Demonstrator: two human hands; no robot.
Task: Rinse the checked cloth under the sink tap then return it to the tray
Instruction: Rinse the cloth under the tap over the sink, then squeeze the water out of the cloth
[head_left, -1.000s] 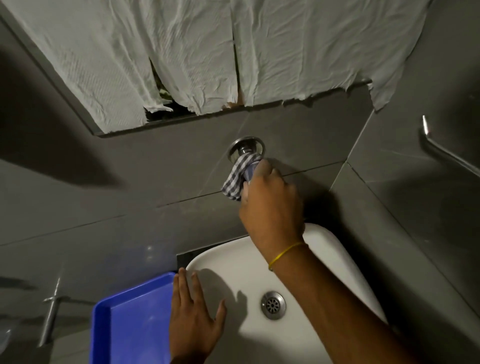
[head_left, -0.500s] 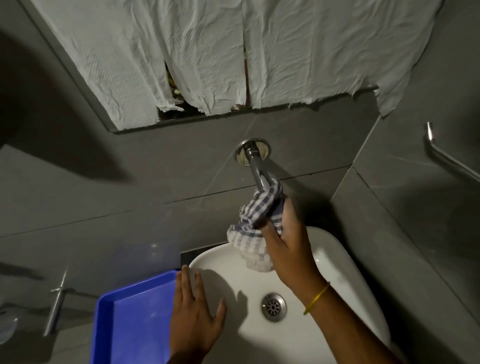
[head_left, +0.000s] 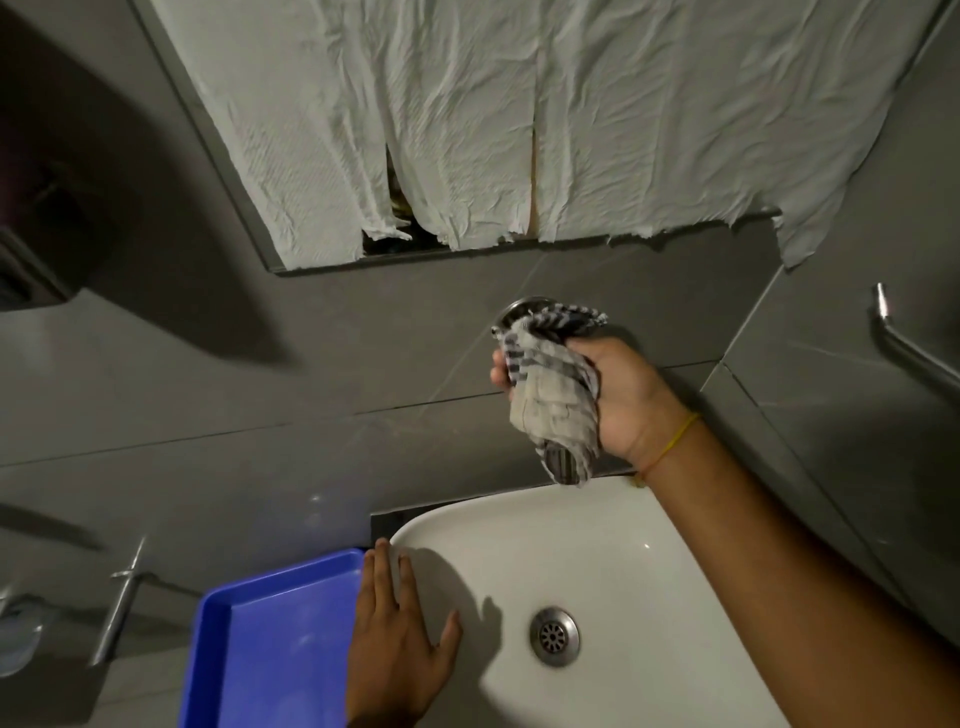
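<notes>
My right hand (head_left: 631, 395) grips the bunched checked cloth (head_left: 550, 395), which is wrapped over the wall-mounted metal tap; only the tap's round flange (head_left: 514, 307) and spout end (head_left: 563, 460) show. No running water is visible. The white sink basin (head_left: 623, 545) lies below, with its metal drain (head_left: 554, 635). My left hand (head_left: 400, 644) rests flat, fingers spread, on the basin's left rim. The blue tray (head_left: 270, 644) sits just left of the basin and holds nothing visible.
A mirror covered with torn white paper (head_left: 467, 130) hangs above the tap. A metal rail (head_left: 914, 353) is on the right wall. A metal lever fixture (head_left: 122, 603) sticks out at the lower left. Grey tiles cover the walls.
My right hand slid the cloth along the tap, from the flange down the spout, then turned palm-up with the cloth wrapped around the spout. My left hand stayed on the rim.
</notes>
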